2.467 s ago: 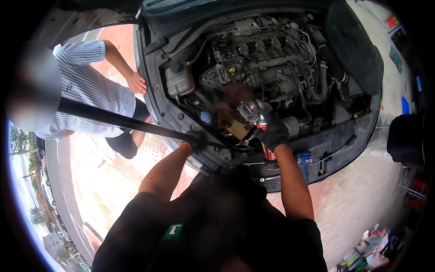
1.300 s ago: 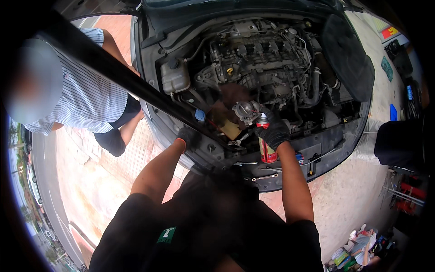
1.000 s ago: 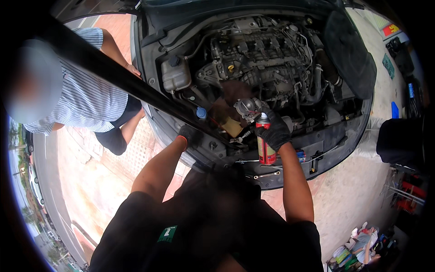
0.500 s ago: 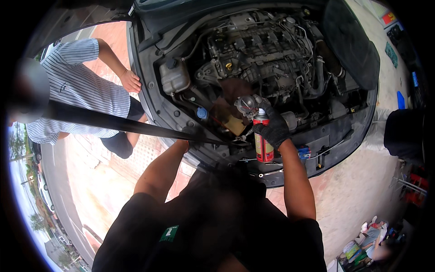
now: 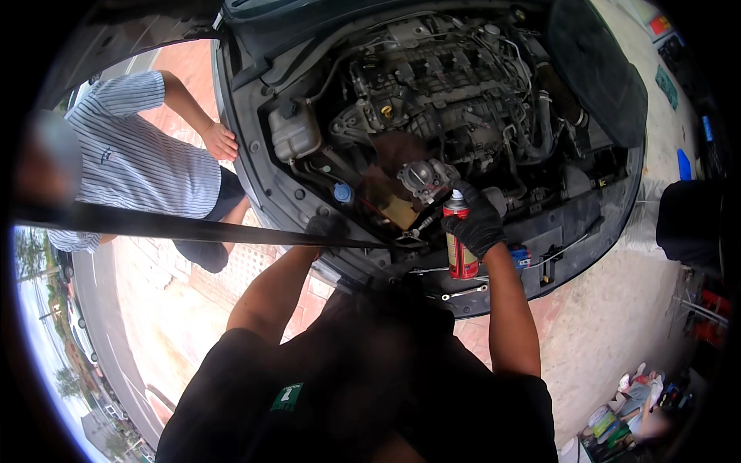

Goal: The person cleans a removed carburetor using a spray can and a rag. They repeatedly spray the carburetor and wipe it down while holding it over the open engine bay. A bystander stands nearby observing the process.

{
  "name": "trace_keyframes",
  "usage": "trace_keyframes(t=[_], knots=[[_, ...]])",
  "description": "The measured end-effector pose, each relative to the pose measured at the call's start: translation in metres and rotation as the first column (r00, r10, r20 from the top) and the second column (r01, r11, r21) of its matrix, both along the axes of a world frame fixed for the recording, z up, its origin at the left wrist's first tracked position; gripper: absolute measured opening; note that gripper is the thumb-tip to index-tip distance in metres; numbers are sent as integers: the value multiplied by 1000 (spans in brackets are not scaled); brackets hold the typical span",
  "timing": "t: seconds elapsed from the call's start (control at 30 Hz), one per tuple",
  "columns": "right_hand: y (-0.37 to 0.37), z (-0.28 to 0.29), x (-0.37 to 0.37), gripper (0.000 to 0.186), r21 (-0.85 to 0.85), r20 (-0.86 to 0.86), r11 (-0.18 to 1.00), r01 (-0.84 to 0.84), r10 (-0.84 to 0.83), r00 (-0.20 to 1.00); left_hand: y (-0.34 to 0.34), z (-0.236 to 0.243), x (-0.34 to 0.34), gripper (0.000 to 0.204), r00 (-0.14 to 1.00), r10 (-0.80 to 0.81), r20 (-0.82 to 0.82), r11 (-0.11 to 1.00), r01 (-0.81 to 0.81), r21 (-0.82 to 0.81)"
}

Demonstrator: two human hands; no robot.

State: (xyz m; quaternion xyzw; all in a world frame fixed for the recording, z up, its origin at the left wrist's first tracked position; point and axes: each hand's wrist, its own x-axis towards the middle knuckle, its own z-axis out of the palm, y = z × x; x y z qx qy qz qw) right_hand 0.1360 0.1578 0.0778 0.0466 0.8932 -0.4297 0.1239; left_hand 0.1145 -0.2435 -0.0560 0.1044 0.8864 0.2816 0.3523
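My right hand [image 5: 480,224], in a dark glove, is closed round a red spray can [image 5: 461,258] with a white top. The can stands nearly upright over the front edge of the engine bay. Just beyond its nozzle is a silver, rounded metal housing [image 5: 421,181], with a brown cloth [image 5: 400,150] behind it and a yellowish piece [image 5: 400,214] below it. My left hand [image 5: 328,226], also gloved, is at the car's front left edge beside the black prop bar [image 5: 224,231]. Its fingers are too dark and covered to make out.
The engine [image 5: 432,85] fills the bay, with a coolant tank [image 5: 295,131] and blue cap [image 5: 343,193] at left. A wrench [image 5: 465,293] and a blue-red item [image 5: 520,257] lie on the front panel. A person in a striped shirt [image 5: 143,147] leans a hand on the fender.
My right hand and the spray can have shifted slightly right and back from the metal housing, which shows more fully now. My left hand has hardly moved.
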Motion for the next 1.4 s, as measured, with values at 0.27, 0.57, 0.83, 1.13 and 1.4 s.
trace_keyframes(t=[0.27, 0.57, 0.83, 1.13, 1.4], knots=[[41, 13, 34, 77, -111, -223, 916, 385, -400, 889, 12, 18, -7, 22, 876, -481, -27, 783, 416, -462], [208, -6, 94, 95, -29, -470, 586, 810, -723, 506, 18, 25, -9, 21, 923, -370, 105, 824, 378, -422], [192, -61, 120, 91, -143, -335, 519, 843, -827, 452, -9, -5, 0, 22, 981, 51, 187, 977, -10, -215], [201, -82, 130, 97, -334, -176, 606, 722, -793, 583, 0, 17, 1, 21, 867, 373, 330, 909, -412, 54], [176, -39, 165, 68, -468, -327, 208, 859, -944, 50, 7, 15, 3, 19, 836, 395, 382, 900, -436, 24]])
